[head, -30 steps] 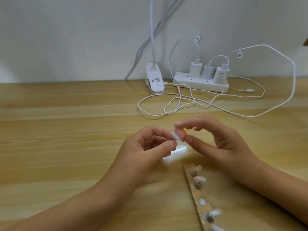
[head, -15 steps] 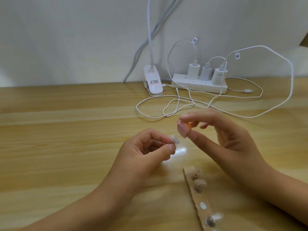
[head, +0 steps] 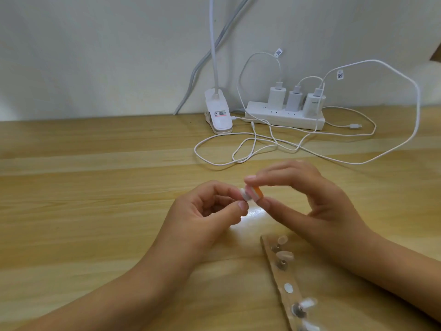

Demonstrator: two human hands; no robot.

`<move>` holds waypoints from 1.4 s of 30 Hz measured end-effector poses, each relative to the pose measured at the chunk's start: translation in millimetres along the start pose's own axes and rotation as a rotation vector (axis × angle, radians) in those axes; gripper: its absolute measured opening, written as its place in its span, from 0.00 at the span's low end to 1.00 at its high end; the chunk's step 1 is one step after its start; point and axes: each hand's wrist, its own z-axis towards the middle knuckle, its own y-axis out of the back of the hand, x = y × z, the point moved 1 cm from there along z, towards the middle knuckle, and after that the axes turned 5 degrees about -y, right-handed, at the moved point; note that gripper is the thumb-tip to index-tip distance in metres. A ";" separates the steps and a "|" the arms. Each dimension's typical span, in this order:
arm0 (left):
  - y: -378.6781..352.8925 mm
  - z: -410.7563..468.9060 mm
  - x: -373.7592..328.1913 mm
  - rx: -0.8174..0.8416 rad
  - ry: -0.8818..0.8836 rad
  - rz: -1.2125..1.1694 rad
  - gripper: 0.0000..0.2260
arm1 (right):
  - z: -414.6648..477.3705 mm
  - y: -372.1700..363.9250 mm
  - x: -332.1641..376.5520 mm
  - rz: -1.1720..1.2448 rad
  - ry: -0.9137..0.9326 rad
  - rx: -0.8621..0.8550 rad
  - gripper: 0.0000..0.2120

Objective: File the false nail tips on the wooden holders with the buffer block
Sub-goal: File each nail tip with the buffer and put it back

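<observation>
Hands worked close together above the counter (head: 95, 187), just beyond the far end of the wooden holder strip (head: 280, 275). The left hand (head: 205, 213) had its grip pinched on a small white nail tip (head: 245, 195), with thumb and forefinger closed on it and the other fingers curled toward the palm. The right hand (head: 319, 204) had its grip pinched on the buffer block (head: 329, 193), a small orange and pink piece held between the thumb below and the forefinger above. Its remaining fingers arched loosely behind. The block's pale end lay against the tip, though blur kept the exact contact from being read.

The wooden holder strip lay flat on the counter, running from the near edge of the view up to just below the right hand. Along it sat several mounted tips (head: 284, 255), pale and translucent, and one bare round pad (head: 288, 287) about midway. Far beyond the holder strip, against the wall, sat a white power strip (head: 286, 118) with three chargers (head: 276, 95) plugged in. White cables (head: 257, 149) looped over the counter between the hands and the wall. Also far beyond the holder strip, off to its left, a white lamp clip (head: 218, 115) stood by the wall.
</observation>
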 end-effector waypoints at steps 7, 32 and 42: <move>0.1 0.2 -1.2 -0.015 0.009 -0.039 0.03 | 0.4 -0.1 1.6 -0.010 -0.005 -0.012 0.11; -0.5 -1.1 0.6 0.033 -0.013 -0.023 0.06 | 1.8 -0.4 -6.4 0.009 -0.092 0.040 0.10; -7.5 -19.7 -14.1 0.175 -0.231 0.150 0.03 | 5.7 11.3 -24.0 0.218 -0.342 -0.056 0.11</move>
